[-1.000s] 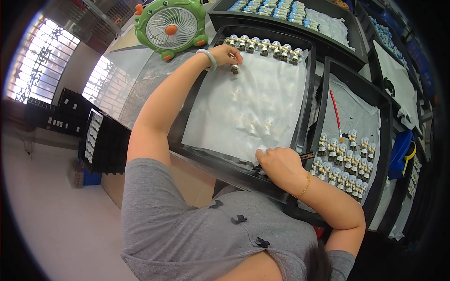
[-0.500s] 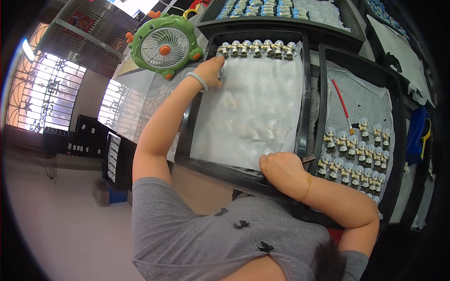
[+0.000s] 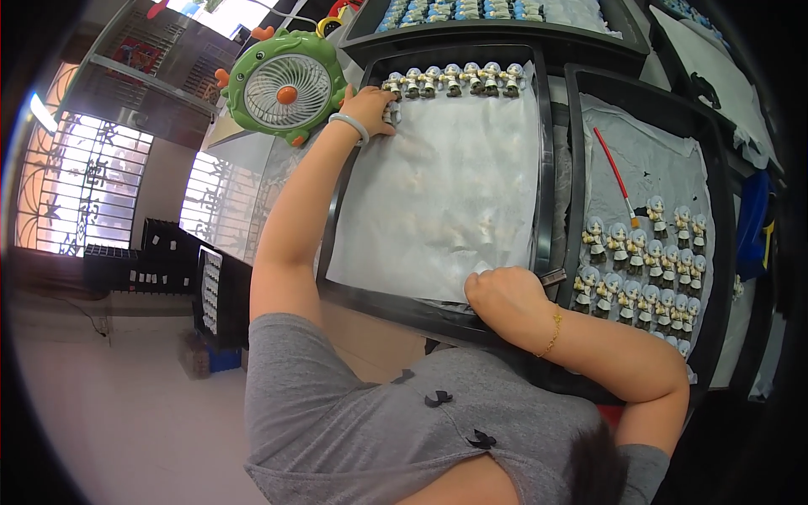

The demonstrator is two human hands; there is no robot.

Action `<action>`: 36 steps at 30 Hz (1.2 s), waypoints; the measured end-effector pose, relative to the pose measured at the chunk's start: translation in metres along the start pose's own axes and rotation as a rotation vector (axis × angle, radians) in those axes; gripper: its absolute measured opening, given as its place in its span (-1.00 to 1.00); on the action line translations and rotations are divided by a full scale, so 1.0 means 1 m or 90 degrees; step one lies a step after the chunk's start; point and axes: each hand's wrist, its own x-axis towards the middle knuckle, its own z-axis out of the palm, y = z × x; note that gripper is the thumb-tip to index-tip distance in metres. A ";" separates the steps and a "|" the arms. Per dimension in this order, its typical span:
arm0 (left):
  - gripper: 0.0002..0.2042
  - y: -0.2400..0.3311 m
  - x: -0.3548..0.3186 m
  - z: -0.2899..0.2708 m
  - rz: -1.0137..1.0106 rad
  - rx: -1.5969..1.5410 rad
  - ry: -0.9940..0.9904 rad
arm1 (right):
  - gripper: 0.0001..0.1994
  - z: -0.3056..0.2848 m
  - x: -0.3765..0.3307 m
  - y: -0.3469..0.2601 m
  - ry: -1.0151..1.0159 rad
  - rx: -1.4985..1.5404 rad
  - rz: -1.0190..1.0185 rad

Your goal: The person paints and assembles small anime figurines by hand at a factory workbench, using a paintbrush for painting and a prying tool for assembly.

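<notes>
Beside the left end of a row of small figurines [image 3: 453, 80] is my left hand [image 3: 368, 111], at the upper left of a paper-lined black tray [image 3: 543, 168]. Its fingers are bent around a small pale figurine [image 3: 393, 113], mostly hidden by the hand. My right hand [image 3: 509, 303] is closed in a fist over the tray's near right edge. A dark bar-shaped thing [image 3: 553, 278] sticks out from behind that fist, and a bit of white [image 3: 481, 268] shows by its thumb side; the fingers hide the rest. White paper [image 3: 438, 185] covers the tray's bottom, with faint shapes showing through.
To the right, another black tray [image 3: 575, 126] holds several rows of figurines and a red-handled brush [image 3: 613, 168]. A green fan [image 3: 286, 88] stands at the far left. Behind is a tray [image 3: 505, 35] of blue figurines. A blue container [image 3: 755, 223] sits at right.
My left hand stays by the row's left end, its fingers slightly shifted around the figurine. My right fist keeps its place on the tray edge. The whole view has shifted slightly.
</notes>
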 end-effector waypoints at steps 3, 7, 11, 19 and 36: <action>-0.34 0.004 -0.005 0.004 -0.018 -0.002 0.037 | -0.96 -0.001 -0.001 0.001 0.007 0.008 -0.002; -0.27 0.013 -0.007 0.008 -0.044 0.062 0.006 | -0.97 0.000 -0.002 0.001 -0.003 0.011 0.009; -0.40 0.049 -0.016 -0.011 0.052 0.030 0.164 | -0.96 -0.003 -0.003 -0.002 -0.015 0.006 0.029; -0.88 0.165 -0.010 -0.092 0.395 -0.237 0.329 | -0.84 -0.091 -0.042 0.095 0.278 -0.021 0.246; -0.86 0.309 -0.040 -0.080 0.460 -0.058 0.143 | -0.81 -0.103 -0.094 0.159 0.505 0.277 0.377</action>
